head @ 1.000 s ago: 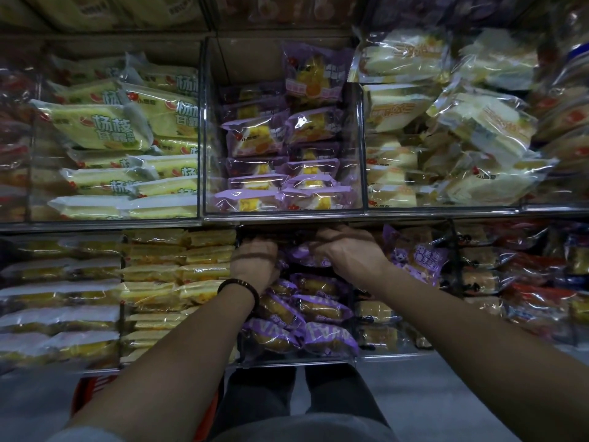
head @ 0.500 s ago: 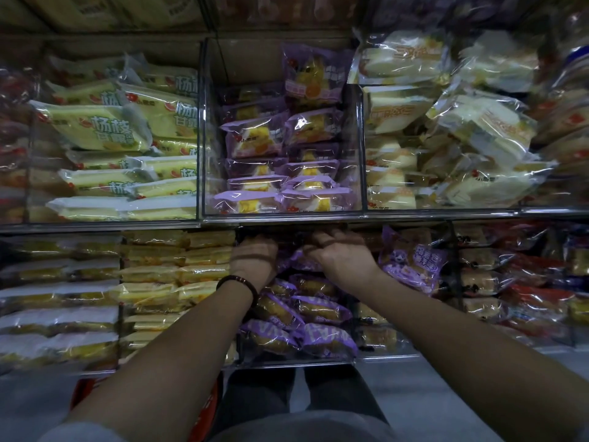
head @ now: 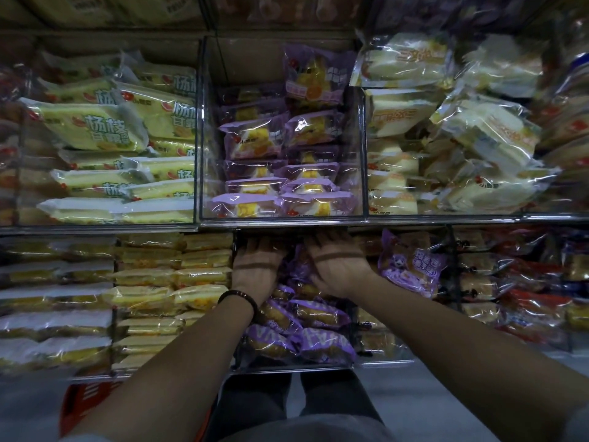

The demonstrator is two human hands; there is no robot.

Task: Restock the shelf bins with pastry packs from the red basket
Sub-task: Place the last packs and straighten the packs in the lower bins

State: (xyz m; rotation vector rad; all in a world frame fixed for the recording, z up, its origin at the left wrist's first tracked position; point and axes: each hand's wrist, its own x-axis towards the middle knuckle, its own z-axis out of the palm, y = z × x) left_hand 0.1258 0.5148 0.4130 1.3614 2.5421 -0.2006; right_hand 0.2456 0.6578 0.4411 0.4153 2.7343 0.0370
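a grey floor [head: 25,409] shows along the bottom. dark trousers [head: 251,397] stand on it, the two legs slightly apart, and the hem of a grey shirt [head: 302,432] fills the lower edge in front of them. a dark bracelet [head: 239,298] circles one wrist. a metal shelf rail [head: 95,229] runs across the middle. dim cardboard boxes [head: 95,11] sit on the top shelf.

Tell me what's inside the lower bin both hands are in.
Purple pastry packs, piled to its front. The left hand and right hand reach over them; the shelf edge hides their fingertips.
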